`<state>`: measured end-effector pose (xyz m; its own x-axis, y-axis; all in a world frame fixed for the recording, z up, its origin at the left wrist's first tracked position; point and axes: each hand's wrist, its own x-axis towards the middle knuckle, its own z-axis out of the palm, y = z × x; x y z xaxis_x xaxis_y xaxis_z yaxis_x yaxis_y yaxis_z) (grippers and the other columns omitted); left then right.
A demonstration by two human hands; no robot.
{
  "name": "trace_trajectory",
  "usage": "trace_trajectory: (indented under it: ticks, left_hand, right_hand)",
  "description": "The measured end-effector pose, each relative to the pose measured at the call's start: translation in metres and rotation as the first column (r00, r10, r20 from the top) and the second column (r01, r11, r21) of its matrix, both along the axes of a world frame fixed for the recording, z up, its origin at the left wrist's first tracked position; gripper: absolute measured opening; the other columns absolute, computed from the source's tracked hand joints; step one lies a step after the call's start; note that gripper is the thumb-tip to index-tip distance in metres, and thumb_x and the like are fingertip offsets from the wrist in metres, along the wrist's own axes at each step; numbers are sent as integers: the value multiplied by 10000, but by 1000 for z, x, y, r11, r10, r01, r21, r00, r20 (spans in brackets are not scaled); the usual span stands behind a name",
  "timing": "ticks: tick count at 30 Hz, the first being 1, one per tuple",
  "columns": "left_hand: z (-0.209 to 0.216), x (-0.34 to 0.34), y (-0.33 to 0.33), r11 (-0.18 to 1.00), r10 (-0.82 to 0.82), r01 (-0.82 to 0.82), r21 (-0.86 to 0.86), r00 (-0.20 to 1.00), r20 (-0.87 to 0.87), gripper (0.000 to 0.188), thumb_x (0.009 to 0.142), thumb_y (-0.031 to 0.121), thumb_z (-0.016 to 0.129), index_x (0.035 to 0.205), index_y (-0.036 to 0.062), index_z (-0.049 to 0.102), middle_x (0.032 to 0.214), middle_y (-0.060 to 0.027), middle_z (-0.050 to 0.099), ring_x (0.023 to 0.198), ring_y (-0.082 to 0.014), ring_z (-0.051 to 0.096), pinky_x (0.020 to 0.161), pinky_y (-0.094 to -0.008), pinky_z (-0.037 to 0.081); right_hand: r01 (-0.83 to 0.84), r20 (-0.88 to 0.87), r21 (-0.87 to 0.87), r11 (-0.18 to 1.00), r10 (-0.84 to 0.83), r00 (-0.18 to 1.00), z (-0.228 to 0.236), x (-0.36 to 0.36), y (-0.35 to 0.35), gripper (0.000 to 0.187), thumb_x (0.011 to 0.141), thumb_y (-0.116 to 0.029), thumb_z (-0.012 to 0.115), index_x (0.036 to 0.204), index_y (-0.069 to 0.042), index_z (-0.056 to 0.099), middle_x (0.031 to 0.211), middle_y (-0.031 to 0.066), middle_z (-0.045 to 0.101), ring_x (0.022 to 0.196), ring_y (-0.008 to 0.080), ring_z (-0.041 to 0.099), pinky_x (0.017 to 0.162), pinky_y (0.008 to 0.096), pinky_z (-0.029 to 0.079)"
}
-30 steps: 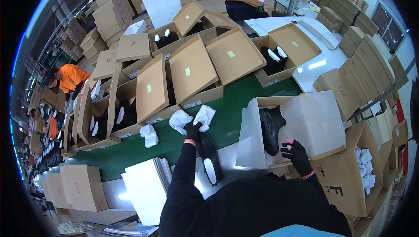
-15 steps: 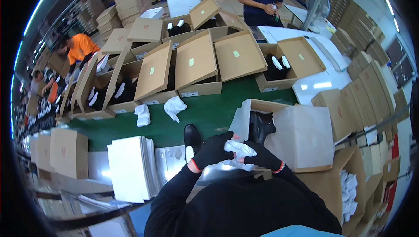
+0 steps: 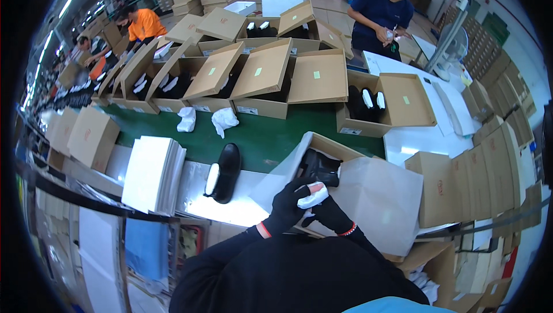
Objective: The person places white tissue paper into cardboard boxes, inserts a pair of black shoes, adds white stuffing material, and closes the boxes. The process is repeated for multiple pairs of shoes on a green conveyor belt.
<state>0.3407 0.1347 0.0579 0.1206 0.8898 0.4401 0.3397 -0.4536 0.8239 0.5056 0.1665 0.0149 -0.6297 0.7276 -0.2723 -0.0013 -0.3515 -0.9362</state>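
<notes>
In the head view, your left hand (image 3: 286, 206) has its fingers curled onto a white paper wad (image 3: 314, 196); your right hand (image 3: 333, 215) meets it from the other side, though its fingers are mostly hidden, so I cannot tell whether they are clamped on it or merely resting against it. The wad sits at the near side of the open box (image 3: 333, 146), close by the black boxed shoe (image 3: 320, 166); to shape it well, press evenly from both sides, tuck loose ends inward and avoid squeezing so hard that the paper tears; keep your wrists clear of the translucent liner sheet (image 3: 374, 192), which would probably crease easily.

Against half a second ago, the wad looks tighter and less spread; your hands have come closer to the boxed shoe; the loose shoe (image 3: 230, 166), then partly covered by your left arm, now shows whole on the table, lying apart from you; the two spare wads (image 3: 224, 120) remain on the green surface (image 3: 271, 134).
</notes>
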Motion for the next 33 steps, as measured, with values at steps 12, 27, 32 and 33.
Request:
trace_trajectory:
  ticks: [12,27,32,33]
  left_hand:
    - [-17,0,2,818,-320,453,-356,871,373,1170,757,164,776,1478,45,-138,1532,-191,172,1409,-268,204,1123,-347,206]
    - [-90,-13,10,937,-345,282,-204,676,-651,525,640,152,783,1126,151,585,1082,-94,601,920,-309,596,781,-421,454]
    - [-112,-2,8,934,-357,271,-233,667,-654,595,622,185,804,1178,164,592,1151,-106,566,996,-316,570,840,-424,451]
    - [-113,0,7,928,-373,269,-258,670,-642,604,622,189,806,1186,163,592,1165,-113,560,1005,-319,566,855,-426,449]
  right_hand:
    - [-75,-62,272,959,96,993,2,42,18,606,807,-186,726,1300,-54,399,1166,62,516,1081,172,524,892,335,468]
    - [-425,613,750,507,-291,735,-139,60,116,1081,635,-335,814,1485,-95,189,1474,191,267,1363,372,272,1092,510,249]
    - [-629,715,698,342,-384,584,-151,59,126,1159,596,-498,797,1487,-101,171,1501,197,199,1383,407,198,1071,644,181]
    - [-679,743,665,312,-374,555,-149,57,127,1154,602,-523,785,1486,-104,174,1501,203,192,1384,407,190,1070,654,169]
